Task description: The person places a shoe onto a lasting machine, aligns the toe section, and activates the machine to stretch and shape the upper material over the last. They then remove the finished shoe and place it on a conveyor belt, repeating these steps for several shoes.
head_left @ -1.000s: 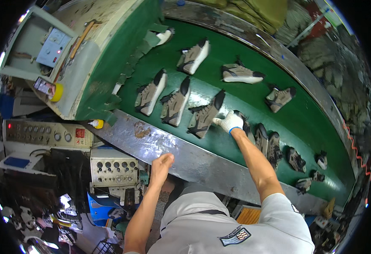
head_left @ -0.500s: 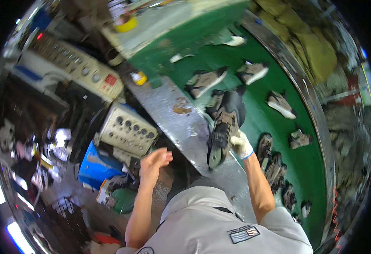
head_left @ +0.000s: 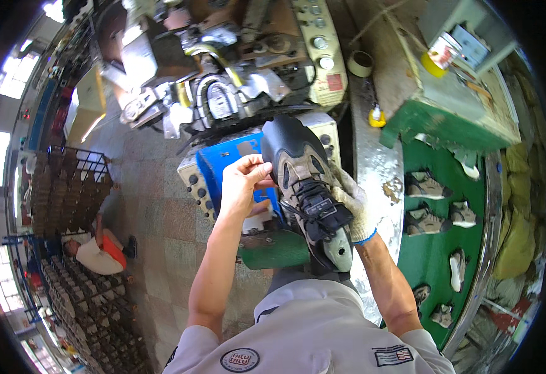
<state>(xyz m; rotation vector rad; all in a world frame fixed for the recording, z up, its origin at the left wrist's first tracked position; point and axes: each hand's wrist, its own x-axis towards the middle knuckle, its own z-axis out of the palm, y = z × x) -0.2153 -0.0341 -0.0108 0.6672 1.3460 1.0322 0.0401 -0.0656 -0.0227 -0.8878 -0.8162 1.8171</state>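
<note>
In front of my body a brown and black shoe is held up, with its smooth dark toe pointing away from me and black laces on top. At its opening near me, a pale green piece with a round hole shows, like a shoe last. My bare left hand pinches the left edge of the shoe near the toe, thumb on top. My right hand, in a whitish knit glove with a blue cuff, grips the shoe's right side. Part of those gloved fingers is hidden behind it.
Several similar shoes lie on a green conveyor belt at the right, past a metal ledge. A machine with metal clamps stands ahead. At the left, a person is by the racks of shoes.
My body has turned left, away from the belt toward the machine. The shoe came along in my right hand, and my left hand, empty before, now holds its edge.
</note>
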